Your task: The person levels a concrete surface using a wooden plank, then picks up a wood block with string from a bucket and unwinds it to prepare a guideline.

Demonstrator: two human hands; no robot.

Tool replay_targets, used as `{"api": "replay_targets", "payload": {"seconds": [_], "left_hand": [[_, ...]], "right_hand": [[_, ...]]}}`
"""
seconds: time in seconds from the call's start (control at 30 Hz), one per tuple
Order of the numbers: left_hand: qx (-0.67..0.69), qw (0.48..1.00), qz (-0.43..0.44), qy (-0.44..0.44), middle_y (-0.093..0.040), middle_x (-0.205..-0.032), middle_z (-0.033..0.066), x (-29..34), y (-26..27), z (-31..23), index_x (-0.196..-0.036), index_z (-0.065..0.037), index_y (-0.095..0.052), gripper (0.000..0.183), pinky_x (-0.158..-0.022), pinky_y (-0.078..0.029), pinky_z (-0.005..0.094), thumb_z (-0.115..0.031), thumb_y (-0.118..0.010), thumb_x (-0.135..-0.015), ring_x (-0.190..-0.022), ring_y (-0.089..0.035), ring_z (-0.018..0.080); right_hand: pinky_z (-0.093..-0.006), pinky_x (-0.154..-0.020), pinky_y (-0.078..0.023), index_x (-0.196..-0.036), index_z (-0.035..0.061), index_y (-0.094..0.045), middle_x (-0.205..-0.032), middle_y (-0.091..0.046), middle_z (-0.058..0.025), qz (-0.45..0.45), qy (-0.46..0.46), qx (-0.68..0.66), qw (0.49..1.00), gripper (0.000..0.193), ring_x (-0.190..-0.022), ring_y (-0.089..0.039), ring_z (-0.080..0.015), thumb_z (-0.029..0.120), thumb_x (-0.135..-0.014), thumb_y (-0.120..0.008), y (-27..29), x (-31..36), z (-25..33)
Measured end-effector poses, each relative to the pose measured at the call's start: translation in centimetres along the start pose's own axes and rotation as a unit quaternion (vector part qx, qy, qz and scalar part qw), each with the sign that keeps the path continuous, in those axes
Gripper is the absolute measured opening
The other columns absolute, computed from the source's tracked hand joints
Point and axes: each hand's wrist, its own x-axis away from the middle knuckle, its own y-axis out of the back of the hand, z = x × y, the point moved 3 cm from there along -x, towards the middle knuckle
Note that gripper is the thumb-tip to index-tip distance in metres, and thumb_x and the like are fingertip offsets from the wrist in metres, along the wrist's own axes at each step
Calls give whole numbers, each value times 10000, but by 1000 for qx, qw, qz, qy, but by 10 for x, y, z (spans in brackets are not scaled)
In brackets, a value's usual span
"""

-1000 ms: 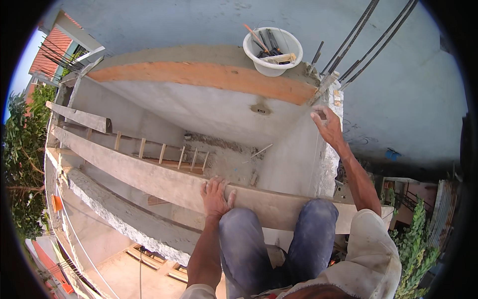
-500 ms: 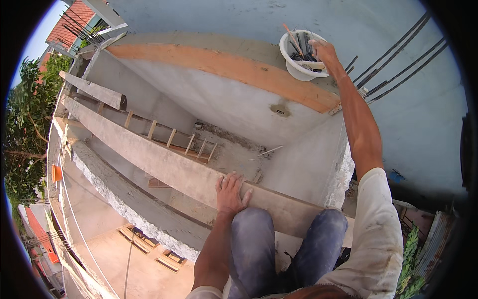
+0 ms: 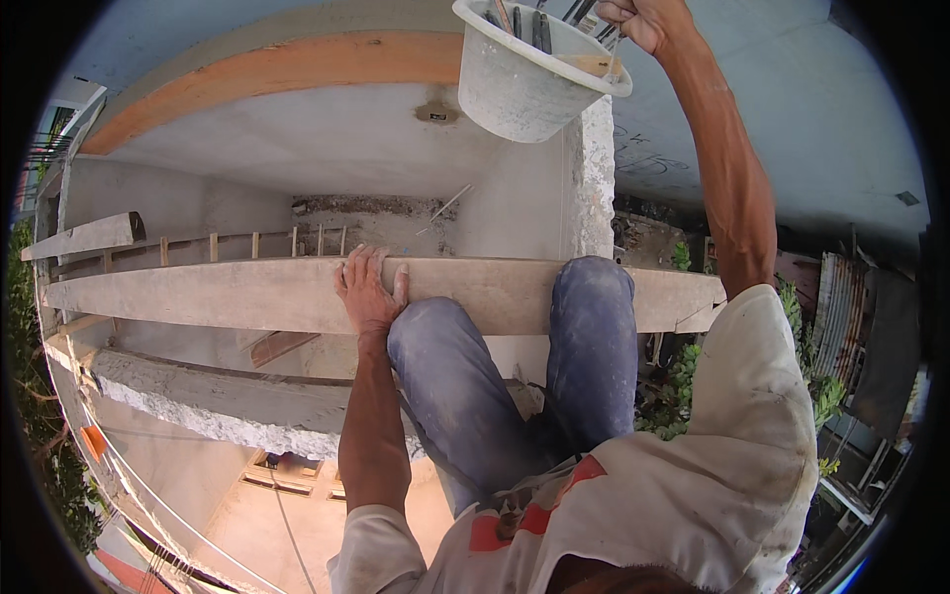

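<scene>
1. Bucket point(image 3: 524, 84) is off the ground as far as I can tell: it hangs tilted at the top of the frame, its base out over the corner of the wall point(image 3: 592, 178), with nothing visibly under it. So the lifting part looks underway, but it isn't set down anywhere yet.

2. Right hand point(image 3: 643, 20) is up at the bucket's far rim, fingers curled shut around something there. Probably the rim or a handle, but the frame edge cuts it off, so I can't say which. Arm is stretched almost straight.

3. Left hand point(image 3: 371, 287) is flat and spread wide on the plank point(image 3: 297, 294), palm down near its middle, fingers over the far edge. Looks like bracing, holding nothing.

4. Tools point(image 3: 539, 30) stick up out of the bucket, a few dark handles and a wooden one, all inside the rim.

5. Knees point(image 3: 515, 346) rest against the plank's near edge, just right of the left hand.

6. What's left, my guess: bring the bucket down to somewhere it can stand. It sits well apart from the left hand, up and to the right.

7. Ladder point(image 3: 247, 243) lies just beyond the plank's far edge, untouched.
</scene>
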Motion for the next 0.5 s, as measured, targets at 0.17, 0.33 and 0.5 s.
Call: {"api": "replay_targets", "payload": {"seconds": [0.17, 0.33, 0.5], "left_hand": [[12, 999, -32, -23, -591, -1344, 17, -7, -6, -2, -1268, -188, -622, 455, -1187, -211, 509, -417, -675, -878, -1383, -453, 221], [26, 999, -41, -20, -600, -1332, 26, -6, -2, -2, -1255, -188, -640, 431, -1182, -218, 509, -411, -674, -888, -1373, -468, 225], [11, 999, -39, -25, -598, -1336, 34, -5, -5, 3, -1269, -196, -635, 436, -1172, -224, 515, -401, -681, -886, -1377, -469, 231]], "right_hand": [[-235, -456, -248, -1222, -23, -656, -638, -352, 87, -22, -7, -52, 998, 276, -507, -289, -44, 134, -1055, -503, 46, 122, -41], [-226, -467, -229, -1222, -35, -647, -648, -348, 94, -119, -12, 7, 993, 265, -514, -278, -31, 132, -1061, -521, 74, 191, -92], [-224, -501, -238, -1259, -34, -647, -652, -299, 102, -202, 41, 11, 978, 294, -531, -265, -25, 153, -1072, -518, 133, 235, -99]]}}
